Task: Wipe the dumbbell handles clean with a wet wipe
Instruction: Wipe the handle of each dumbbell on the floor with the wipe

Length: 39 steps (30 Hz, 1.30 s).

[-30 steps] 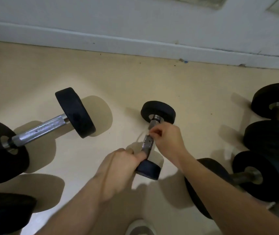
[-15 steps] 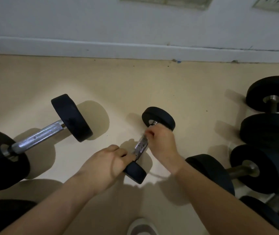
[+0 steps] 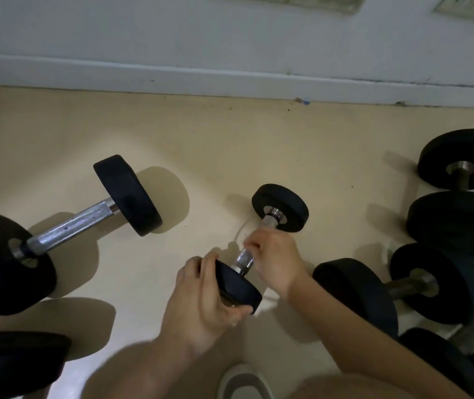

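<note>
A small black dumbbell (image 3: 280,208) with a knurled metal handle (image 3: 243,259) lies on the beige floor at the centre. My left hand (image 3: 204,300) grips its near black end (image 3: 237,286), which is lifted a little. My right hand (image 3: 273,260) is curled round the handle's middle. The wet wipe is hidden inside that hand; I cannot make it out.
A larger dumbbell (image 3: 71,228) lies to the left, and another black weight (image 3: 13,361) sits at the bottom left. Several dumbbells (image 3: 460,220) are stacked at the right. A white skirting board (image 3: 230,79) runs along the far wall. A shoe tip (image 3: 244,381) shows at the bottom.
My left hand has shifted from the handle's near part to the near black end. My right hand has slid down the handle towards me, baring the far part.
</note>
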Available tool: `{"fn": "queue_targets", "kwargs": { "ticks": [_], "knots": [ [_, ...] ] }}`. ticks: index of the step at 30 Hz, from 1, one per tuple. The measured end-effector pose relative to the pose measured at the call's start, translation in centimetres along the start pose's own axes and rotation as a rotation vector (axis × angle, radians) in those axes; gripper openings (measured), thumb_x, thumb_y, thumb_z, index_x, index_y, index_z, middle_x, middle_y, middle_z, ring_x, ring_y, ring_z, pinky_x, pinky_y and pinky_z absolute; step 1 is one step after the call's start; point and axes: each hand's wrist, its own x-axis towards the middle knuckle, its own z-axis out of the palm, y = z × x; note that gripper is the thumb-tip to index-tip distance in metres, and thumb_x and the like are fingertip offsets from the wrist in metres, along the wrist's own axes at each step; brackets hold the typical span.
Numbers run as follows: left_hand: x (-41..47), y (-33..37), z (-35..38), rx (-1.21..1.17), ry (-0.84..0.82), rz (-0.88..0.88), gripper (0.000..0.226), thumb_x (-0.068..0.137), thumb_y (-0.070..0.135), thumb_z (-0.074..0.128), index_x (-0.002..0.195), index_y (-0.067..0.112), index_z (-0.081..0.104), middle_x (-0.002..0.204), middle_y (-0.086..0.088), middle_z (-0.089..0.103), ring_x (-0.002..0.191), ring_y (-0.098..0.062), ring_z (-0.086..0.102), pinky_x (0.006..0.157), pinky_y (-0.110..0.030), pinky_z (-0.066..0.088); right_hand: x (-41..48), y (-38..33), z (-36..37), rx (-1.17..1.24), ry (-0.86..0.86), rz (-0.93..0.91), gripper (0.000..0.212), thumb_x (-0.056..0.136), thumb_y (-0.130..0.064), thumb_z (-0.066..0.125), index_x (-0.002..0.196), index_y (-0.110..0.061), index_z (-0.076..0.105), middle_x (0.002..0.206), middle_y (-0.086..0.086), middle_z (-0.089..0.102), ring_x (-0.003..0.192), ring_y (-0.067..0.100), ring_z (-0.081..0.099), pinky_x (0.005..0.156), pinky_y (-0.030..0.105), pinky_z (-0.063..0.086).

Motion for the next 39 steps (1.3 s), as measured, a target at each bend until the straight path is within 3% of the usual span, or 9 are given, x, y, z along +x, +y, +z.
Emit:
{"fn": "queue_targets", "kwargs": {
  "ticks": [2, 6, 11, 16, 22, 26, 28, 34, 39],
  "knots": [
    [-0.5, 1.3, 1.2, 0.140, 0.045, -0.015, 0.093, 0.051, 0.069, 0.065, 0.128, 0.028, 0.034, 0.118, 0.004, 0.036, 0.113, -0.019, 0.037, 0.084, -0.028, 0.044, -0.2, 0.8, -1.1, -0.015, -0.087, -0.010, 0.017, 0.082, -0.002, 0.056, 0.075, -0.006, 0.071, 0.084, 0.007, 0.068, 0.076, 0.023, 0.061, 0.071, 0.036, 0.049],
    [-1.1, 2.3, 2.7, 0.233, 0.132, 0.044, 0.081, 0.042, 0.072, 0.059, 0.105, 0.025, 0.046, 0.105, 0.000, 0.043, 0.097, -0.024, 0.045, 0.068, -0.038, 0.048, 1.7, 3.7, -1.7, -0.165, 0.092, 0.107, 0.015, 0.073, 0.006, 0.056, 0.073, -0.005, 0.067, 0.079, 0.007, 0.063, 0.069, 0.025, 0.059, 0.062, 0.038, 0.051],
    [-1.2, 2.0, 3.0, 0.294, 0.119, 0.073, 0.084, 0.045, 0.075, 0.062, 0.108, 0.021, 0.047, 0.107, -0.004, 0.047, 0.098, -0.028, 0.048, 0.075, -0.044, 0.049, -2.0, 0.7, 0.6, -0.159, -0.183, -0.136, 0.016, 0.078, -0.005, 0.056, 0.084, -0.012, 0.068, 0.089, 0.002, 0.065, 0.080, 0.023, 0.059, 0.071, 0.037, 0.050],
    [-1.1, 1.8, 2.3, 0.268, 0.160, 0.081, 0.081, 0.046, 0.073, 0.061, 0.107, 0.021, 0.049, 0.102, -0.001, 0.046, 0.094, -0.027, 0.049, 0.077, -0.043, 0.046, 1.7, 4.0, -0.8, -0.188, 0.101, 0.082, 0.016, 0.064, 0.008, 0.064, 0.066, -0.008, 0.065, 0.072, 0.005, 0.061, 0.066, 0.022, 0.057, 0.054, 0.034, 0.049],
    [-0.6, 1.2, 1.2, 0.180, 0.084, 0.017, 0.090, 0.048, 0.075, 0.053, 0.122, 0.028, 0.036, 0.116, 0.006, 0.040, 0.109, -0.020, 0.044, 0.093, -0.037, 0.039, -1.4, 1.3, 0.5, -0.043, 0.040, -0.224, 0.013, 0.065, -0.003, 0.064, 0.071, -0.012, 0.071, 0.071, 0.001, 0.067, 0.065, 0.022, 0.064, 0.058, 0.026, 0.053],
    [0.0, 0.4, 0.1, 0.064, 0.044, -0.026, 0.095, 0.052, 0.071, 0.056, 0.133, 0.030, 0.028, 0.121, 0.011, 0.038, 0.115, -0.016, 0.043, 0.096, -0.034, 0.037, 3.4, 3.3, -0.3, -0.138, 0.199, -0.024, 0.014, 0.066, 0.006, 0.066, 0.072, -0.006, 0.070, 0.075, 0.007, 0.067, 0.071, 0.027, 0.063, 0.060, 0.037, 0.055],
    [0.4, -0.2, -0.5, -0.013, 0.017, -0.030, 0.098, 0.053, 0.068, 0.055, 0.138, 0.028, 0.026, 0.127, 0.010, 0.038, 0.118, -0.016, 0.042, 0.096, -0.035, 0.039, 2.1, 1.7, 0.7, -0.050, 0.230, -0.035, 0.014, 0.067, 0.003, 0.064, 0.072, -0.008, 0.071, 0.075, 0.004, 0.069, 0.072, 0.025, 0.065, 0.065, 0.032, 0.054],
    [1.4, -1.6, -1.5, -0.161, 0.040, -0.002, 0.090, 0.052, 0.057, 0.050, 0.135, 0.028, 0.029, 0.133, 0.008, 0.036, 0.119, -0.017, 0.034, 0.095, -0.036, 0.041, -0.2, -0.9, 1.0, 0.242, 0.025, -0.075, 0.014, 0.082, -0.007, 0.063, 0.085, -0.014, 0.075, 0.087, -0.001, 0.071, 0.083, 0.013, 0.063, 0.080, 0.026, 0.049],
    [2.2, -2.4, -2.7, -0.264, 0.107, 0.014, 0.068, 0.059, 0.046, 0.050, 0.125, 0.040, 0.032, 0.129, 0.014, 0.036, 0.116, -0.014, 0.033, 0.096, -0.039, 0.039, 4.0, -0.7, 0.6, 0.124, 0.263, 0.091, 0.015, 0.086, -0.006, 0.060, 0.089, -0.011, 0.074, 0.093, 0.002, 0.068, 0.087, 0.018, 0.062, 0.079, 0.022, 0.045]
  ]
}}
